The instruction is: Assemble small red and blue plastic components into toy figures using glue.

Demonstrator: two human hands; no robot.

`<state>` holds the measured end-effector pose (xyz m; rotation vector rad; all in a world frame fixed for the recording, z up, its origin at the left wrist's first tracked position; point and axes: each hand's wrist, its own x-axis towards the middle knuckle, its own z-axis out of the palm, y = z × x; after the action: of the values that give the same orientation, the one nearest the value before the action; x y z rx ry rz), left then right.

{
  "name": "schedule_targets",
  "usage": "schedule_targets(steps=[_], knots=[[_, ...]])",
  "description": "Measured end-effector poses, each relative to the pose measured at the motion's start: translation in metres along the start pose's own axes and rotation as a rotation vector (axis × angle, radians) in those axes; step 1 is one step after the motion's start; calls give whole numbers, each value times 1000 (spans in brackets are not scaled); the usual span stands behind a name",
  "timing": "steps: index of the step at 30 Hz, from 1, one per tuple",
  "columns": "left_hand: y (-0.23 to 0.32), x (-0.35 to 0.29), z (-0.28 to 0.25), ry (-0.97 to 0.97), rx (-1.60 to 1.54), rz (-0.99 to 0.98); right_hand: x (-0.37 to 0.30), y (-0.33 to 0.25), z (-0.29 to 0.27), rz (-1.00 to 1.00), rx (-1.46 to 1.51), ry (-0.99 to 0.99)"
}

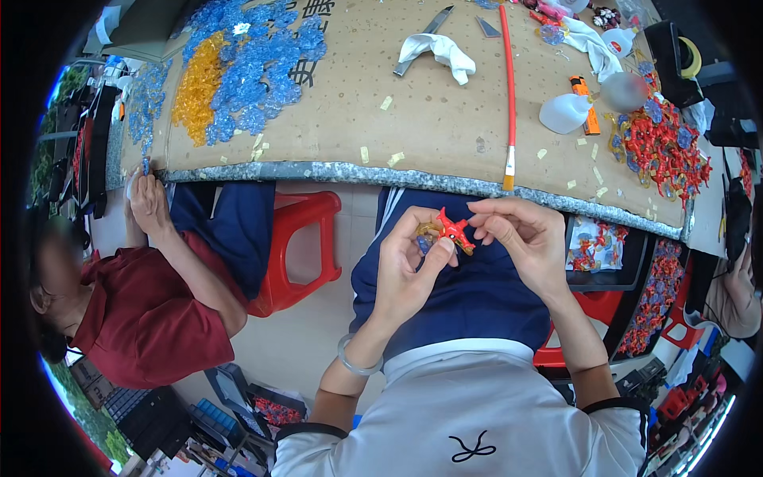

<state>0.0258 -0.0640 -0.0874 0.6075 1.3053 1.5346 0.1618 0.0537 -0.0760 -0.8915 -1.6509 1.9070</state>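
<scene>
Over my lap, my left hand (pixel 405 266) grips a small red plastic toy figure (pixel 455 232) between thumb and fingers. Beside the figure, in the same hand, are a clear yellow piece (pixel 427 232) and a bluish one, partly covered by the fingers. My right hand (pixel 524 242) is just right of the toy, its thumb and fingertips drawn together. Whatever those fingertips may pinch is too small or hidden to make out. Both hands are held just off the near edge of the cardboard-covered table (pixel 429 119).
Clear blue pieces (pixel 266 79) and orange pieces (pixel 197 87) are heaped at the table's left; red figures (pixel 664 147) pile up at the right. A long red brush (pixel 509 87), a white bottle (pixel 565 114) and a cutter (pixel 433 24) lie between. A co-worker in maroon (pixel 159 310) sits left, beside a red stool (pixel 298 254).
</scene>
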Motion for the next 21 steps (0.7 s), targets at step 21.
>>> schedule_targets(steps=[21], knots=[[2, 2, -3, 3, -333, -260, 2, -6, 16, -223, -315, 109]])
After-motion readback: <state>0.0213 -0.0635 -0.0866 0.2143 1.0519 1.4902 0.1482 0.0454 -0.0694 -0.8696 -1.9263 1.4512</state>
